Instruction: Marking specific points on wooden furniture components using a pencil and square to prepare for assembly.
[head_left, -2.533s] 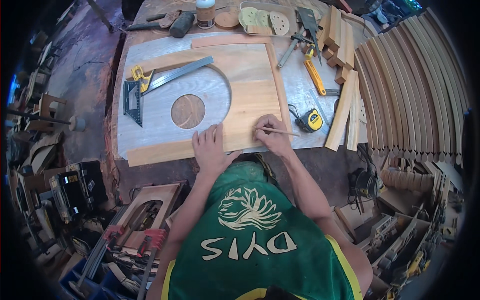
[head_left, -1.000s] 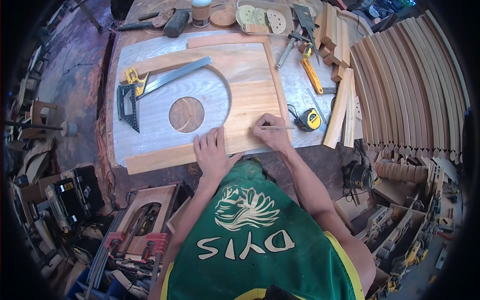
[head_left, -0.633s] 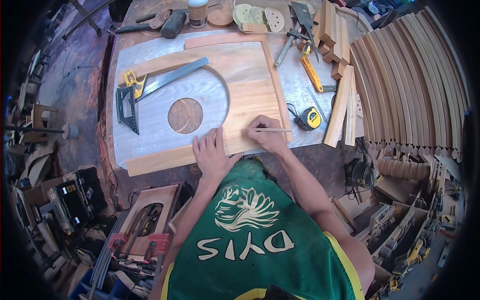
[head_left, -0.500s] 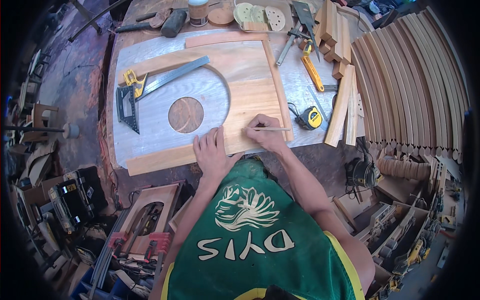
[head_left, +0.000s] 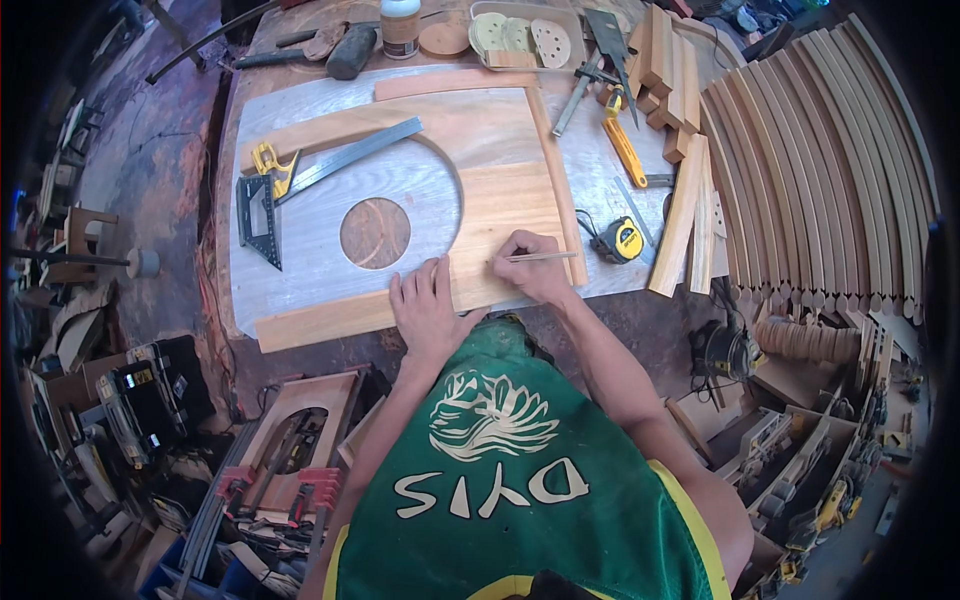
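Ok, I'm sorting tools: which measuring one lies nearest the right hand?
The yellow tape measure, just right of the right hand; the yellow-headed square and black square lie farther away.

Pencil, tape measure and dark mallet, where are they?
Pencil (head_left: 550, 256), head view: on its shaft.
Tape measure (head_left: 627, 240), head view: on its yellow face.
Dark mallet (head_left: 348, 61), head view: on its head.

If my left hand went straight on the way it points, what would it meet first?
Your left hand would probably meet the right end of the metal ruler, across the silvery sheet; exact depth is unclear.
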